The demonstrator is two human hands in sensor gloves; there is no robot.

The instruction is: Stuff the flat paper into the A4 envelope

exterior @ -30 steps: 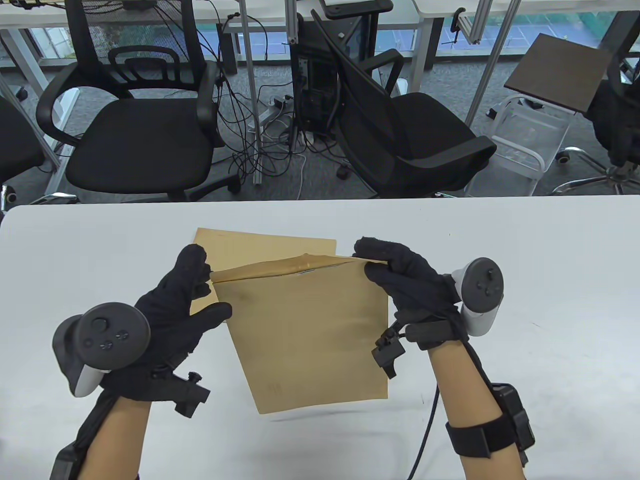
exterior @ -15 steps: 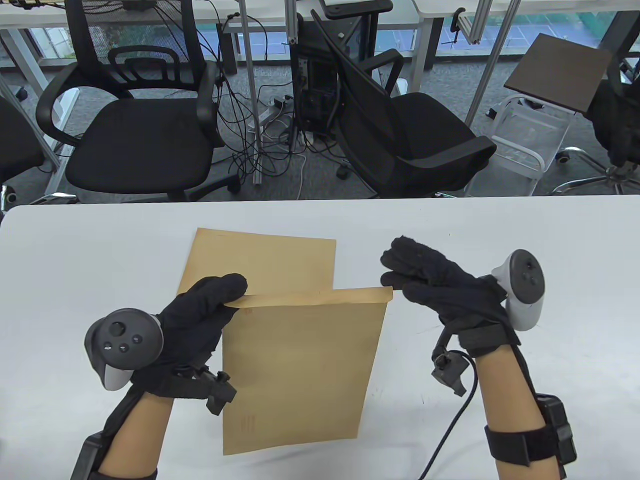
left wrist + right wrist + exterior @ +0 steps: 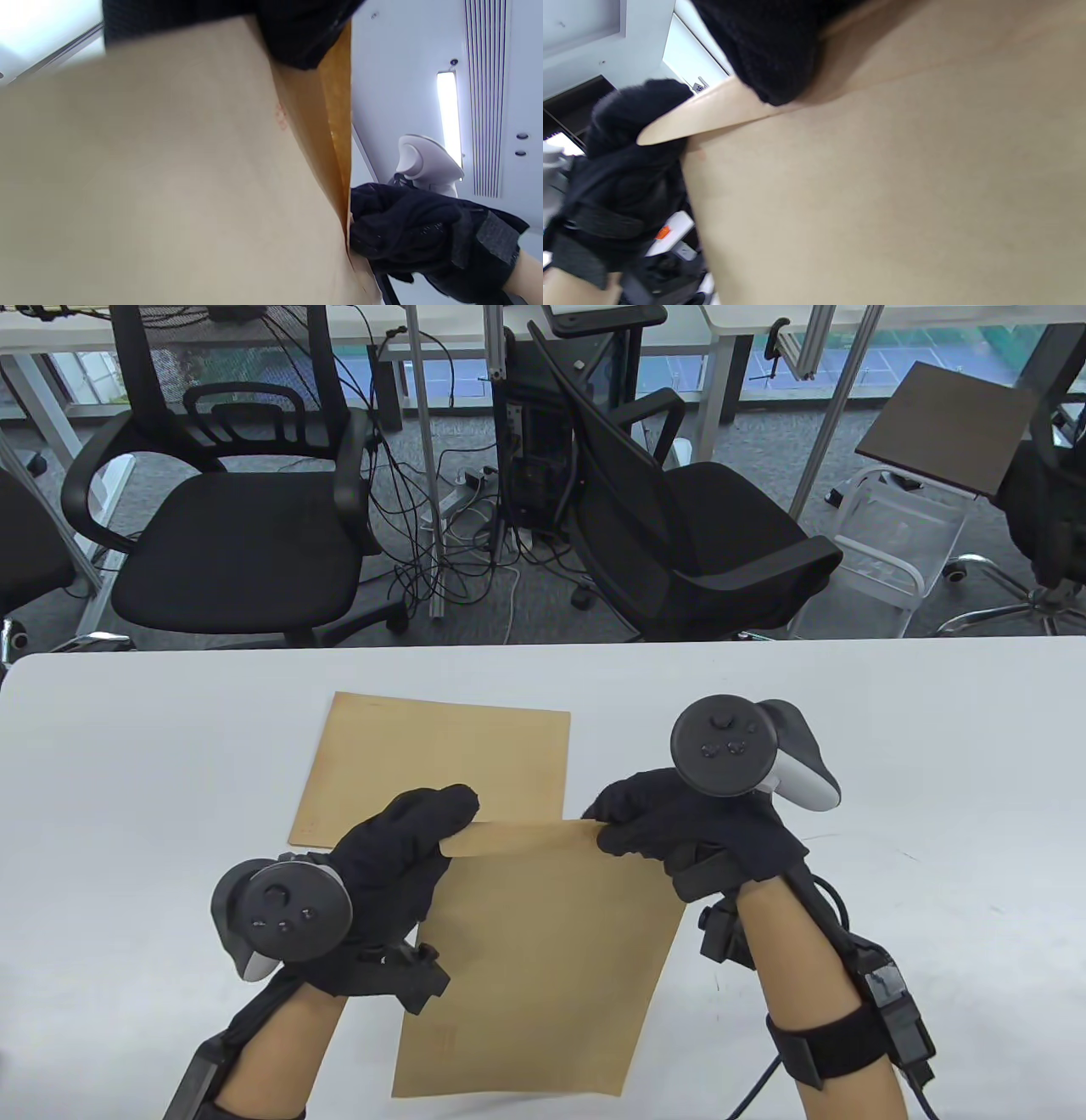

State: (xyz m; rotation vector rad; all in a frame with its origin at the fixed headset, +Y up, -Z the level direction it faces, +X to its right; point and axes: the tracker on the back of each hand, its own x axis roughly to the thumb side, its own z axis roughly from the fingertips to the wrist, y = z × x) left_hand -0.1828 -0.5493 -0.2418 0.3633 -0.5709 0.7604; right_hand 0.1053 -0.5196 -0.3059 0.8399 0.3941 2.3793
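A brown A4 envelope (image 3: 543, 959) is held off the table, tilted, with its lower end toward the front edge. My left hand (image 3: 454, 823) grips its upper left corner. My right hand (image 3: 602, 827) grips its upper right corner, tracker on top. The flap at the top edge lies folded along the envelope, as the right wrist view (image 3: 721, 114) shows. In the left wrist view the envelope (image 3: 169, 169) fills the frame, with my right hand (image 3: 415, 228) at its edge. A second flat brown sheet (image 3: 433, 763) lies on the white table (image 3: 933, 814) just behind. No paper shows inside the envelope.
Beyond the table's far edge stand black office chairs (image 3: 237, 543), a tangle of cables (image 3: 441, 543) and a white wire cart (image 3: 891, 551). Bare white table surface lies to the left and right of my hands.
Both hands have brought the envelope nearer to the front edge and moved closer together. My right hand has turned tracker-up and taken the upper right corner. The flat sheet has not moved.
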